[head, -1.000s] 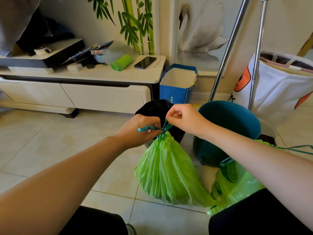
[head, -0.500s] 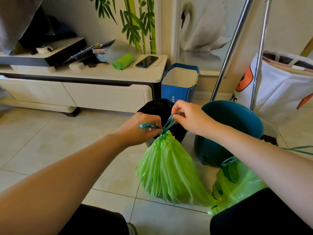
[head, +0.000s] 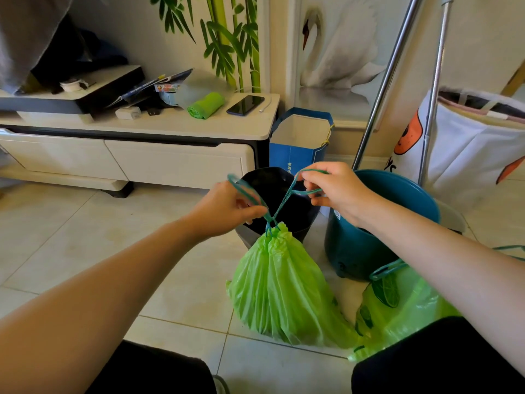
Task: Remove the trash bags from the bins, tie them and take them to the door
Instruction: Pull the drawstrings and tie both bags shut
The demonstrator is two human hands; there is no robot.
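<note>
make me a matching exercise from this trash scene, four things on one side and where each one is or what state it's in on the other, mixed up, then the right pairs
Things
1. green trash bag
2. black bin
3. roll of green bags
4. blue paper bag

Places or states
A. lies on the low cabinet top beside a phone
B. stands open against the wall, beside the cabinet's end
C. neck cinched, drawstrings held by the left hand and right hand
D. stands on the floor behind the bag being tied

Pairs: 1-C, 2-D, 3-A, 4-B
</note>
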